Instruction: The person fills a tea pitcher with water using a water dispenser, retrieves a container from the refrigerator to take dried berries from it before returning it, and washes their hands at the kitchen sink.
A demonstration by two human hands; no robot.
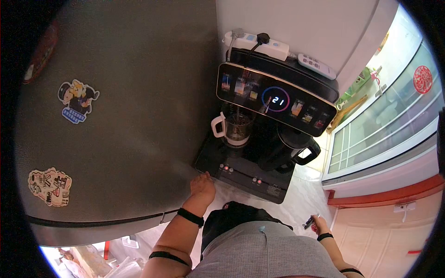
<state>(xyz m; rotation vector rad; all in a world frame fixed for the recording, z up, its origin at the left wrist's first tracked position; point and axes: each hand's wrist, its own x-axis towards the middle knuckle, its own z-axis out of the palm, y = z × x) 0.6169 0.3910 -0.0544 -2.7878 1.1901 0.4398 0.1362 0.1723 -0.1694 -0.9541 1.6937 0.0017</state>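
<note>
My left hand [202,187] is beside the front left corner of a black tea machine [243,180], its fingers curled and nothing visible in them. Whether it touches the machine's edge I cannot tell. On the machine's base stand a glass pot [238,129] with a white handle and a black kettle [283,147]. The tilted display panel [276,99] above them is lit and reads 21. Down at the right, my right hand [320,223] is closed around a small dark object [308,223] with some red by the fingers; its kind is unclear.
A large dark grey fridge [134,116] with stickers fills the left side. Behind the machine's top lie a white power strip [257,44] with plugs and a white remote control [317,66]. A glass sliding door [382,125] stands at the right, above a pale floor.
</note>
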